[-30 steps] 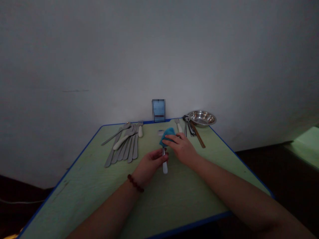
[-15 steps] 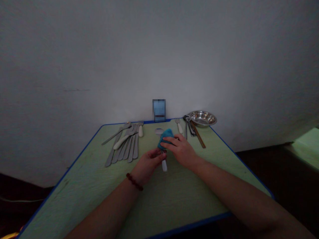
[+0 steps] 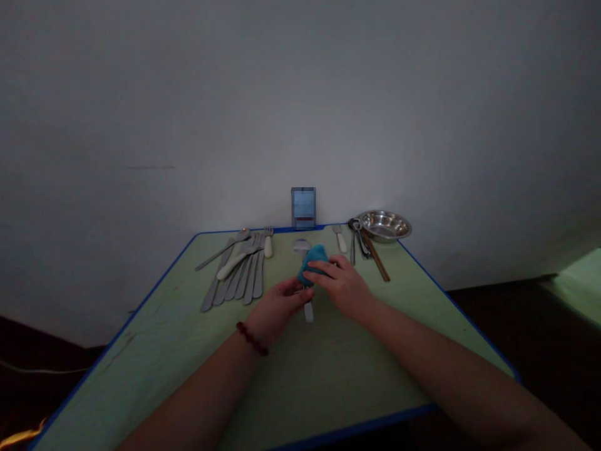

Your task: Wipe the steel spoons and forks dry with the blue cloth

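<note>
1. Pale grey wall (image 3: pixel 300 94) fills the upper view, with a blurred blue card (image 3: pixel 303 207) standing at the table's far edge.
2. Green table with a blue border (image 3: pixel 357 369) narrows toward that wall; open tabletop spreads across the lower middle, and darkness lies past both side edges.
3. Round steel bowl (image 3: pixel 385 225) sits at the far right corner, just beside brown wooden chopsticks (image 3: pixel 375 263).
4. Grey metal cutlery row (image 3: pixel 239 275) lies at upper left, well apart from the hands.
5. Left hand (image 3: pixel 277 307), wearing a dark bead bracelet (image 3: pixel 251 338), closes narrowly around a white-handled metal spoon (image 3: pixel 308 311) at mid-table.
6. Right hand (image 3: pixel 342 287) grips a crumpled teal cloth (image 3: pixel 313 263) around the spoon's neck, with the spoon's bowl showing above it.
</note>
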Tool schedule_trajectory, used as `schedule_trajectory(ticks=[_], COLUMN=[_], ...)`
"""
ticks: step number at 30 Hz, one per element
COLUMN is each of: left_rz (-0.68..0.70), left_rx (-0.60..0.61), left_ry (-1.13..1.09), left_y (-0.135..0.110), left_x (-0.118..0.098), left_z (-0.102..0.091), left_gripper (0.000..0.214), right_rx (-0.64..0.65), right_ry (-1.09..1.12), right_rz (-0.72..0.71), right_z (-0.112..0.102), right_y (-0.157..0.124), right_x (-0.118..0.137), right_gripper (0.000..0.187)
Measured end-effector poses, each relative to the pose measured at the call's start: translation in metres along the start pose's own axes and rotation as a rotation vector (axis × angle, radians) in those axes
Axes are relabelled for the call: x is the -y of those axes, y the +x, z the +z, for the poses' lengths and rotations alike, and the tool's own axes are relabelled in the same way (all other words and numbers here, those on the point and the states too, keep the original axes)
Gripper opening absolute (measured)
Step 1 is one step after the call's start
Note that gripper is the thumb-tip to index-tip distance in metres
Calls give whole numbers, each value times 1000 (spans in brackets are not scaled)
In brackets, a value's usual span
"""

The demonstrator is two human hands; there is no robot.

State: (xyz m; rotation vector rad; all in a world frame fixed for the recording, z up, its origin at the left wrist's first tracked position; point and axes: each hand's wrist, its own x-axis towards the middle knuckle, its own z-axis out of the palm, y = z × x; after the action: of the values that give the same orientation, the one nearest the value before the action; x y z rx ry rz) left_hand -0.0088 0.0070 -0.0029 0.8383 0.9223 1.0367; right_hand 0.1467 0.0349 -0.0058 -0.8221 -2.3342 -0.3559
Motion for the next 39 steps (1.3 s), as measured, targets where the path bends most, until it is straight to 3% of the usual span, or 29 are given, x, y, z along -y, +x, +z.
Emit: schedule_trajectory(ticks=[6, 13, 18, 39], left_rz=[-60, -86, -106, -35], left_rx=[36, -49, -92, -136], left_ry=[-43, -126, -173, -137], left_y=[-2, -5, -5, -2], left_x=[-5, -14, -17, -14], left_z=[-3, -3, -1, -7], left_gripper=[22, 11, 16, 13], right_rx=[8, -4, -18, 10], right_ry=[7, 14, 8, 32], right_rz=[-16, -61, -83, -116], right_z=[0, 0, 0, 1], right_y=[0, -1, -1, -3], right_x=[1, 4, 4, 7], right_gripper=[29, 29, 30, 28])
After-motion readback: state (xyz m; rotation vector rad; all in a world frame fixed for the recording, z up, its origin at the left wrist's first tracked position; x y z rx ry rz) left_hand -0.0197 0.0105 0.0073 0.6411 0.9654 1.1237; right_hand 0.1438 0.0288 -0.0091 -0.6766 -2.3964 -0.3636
